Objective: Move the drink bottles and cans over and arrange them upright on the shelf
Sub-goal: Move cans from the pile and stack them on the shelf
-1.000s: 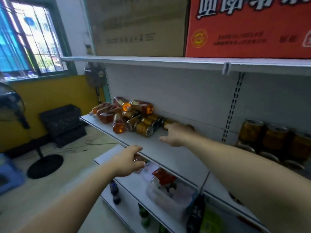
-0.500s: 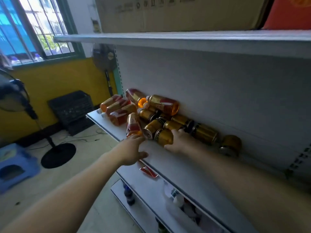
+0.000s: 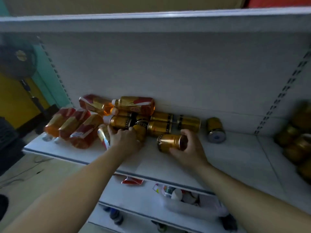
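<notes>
A heap of gold cans [image 3: 159,127] and orange drink bottles [image 3: 74,125] lies on its side on the white shelf [image 3: 235,158]. My right hand [image 3: 188,148] grips one gold can [image 3: 170,142] lying at the front of the heap. My left hand [image 3: 125,137] reaches into the heap, its fingers curled over a gold can [image 3: 120,122] and beside a small bottle [image 3: 103,136]. One more can [image 3: 216,129] lies alone to the right.
Several gold cans [image 3: 296,143] are stacked at the far right of the shelf. A shelf board [image 3: 151,15] hangs overhead. Lower shelves [image 3: 139,197] hold a clear bin and small items. A fan [image 3: 16,59] stands left.
The view has swung down and closer to the heap. My right hand has pulled one gold can out to the front. My left hand has moved up into the cans.
</notes>
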Available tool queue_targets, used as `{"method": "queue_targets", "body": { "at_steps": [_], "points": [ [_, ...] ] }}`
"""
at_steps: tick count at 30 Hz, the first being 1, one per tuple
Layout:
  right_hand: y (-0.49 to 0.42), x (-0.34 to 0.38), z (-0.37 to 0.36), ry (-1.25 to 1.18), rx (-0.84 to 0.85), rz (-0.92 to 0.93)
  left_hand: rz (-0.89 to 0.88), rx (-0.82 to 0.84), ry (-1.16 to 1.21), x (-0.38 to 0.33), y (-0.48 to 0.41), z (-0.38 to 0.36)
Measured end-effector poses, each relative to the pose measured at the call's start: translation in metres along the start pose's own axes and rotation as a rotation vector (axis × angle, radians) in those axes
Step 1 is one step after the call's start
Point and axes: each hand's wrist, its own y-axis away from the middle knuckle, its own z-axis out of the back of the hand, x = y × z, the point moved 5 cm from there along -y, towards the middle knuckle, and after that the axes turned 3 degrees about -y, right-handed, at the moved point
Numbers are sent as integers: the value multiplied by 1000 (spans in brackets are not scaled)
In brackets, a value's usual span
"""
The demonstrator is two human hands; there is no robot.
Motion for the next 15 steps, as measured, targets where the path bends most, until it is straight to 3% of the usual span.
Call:
{"method": "queue_targets", "body": {
  "at_steps": [4,9,11,15],
  "points": [
    [3,6,23,3,-163,6,-39,-137,78,6,1,8],
    [0,-7,33,94,-105,37,-152,-258,347,-1,12,25],
    [3,-16,30,51,-1,-10,-202,-194,497,-14,21,24],
    [9,-22,33,-69,92,-22,-80,-15,807,-42,39,5]
  ]
}}
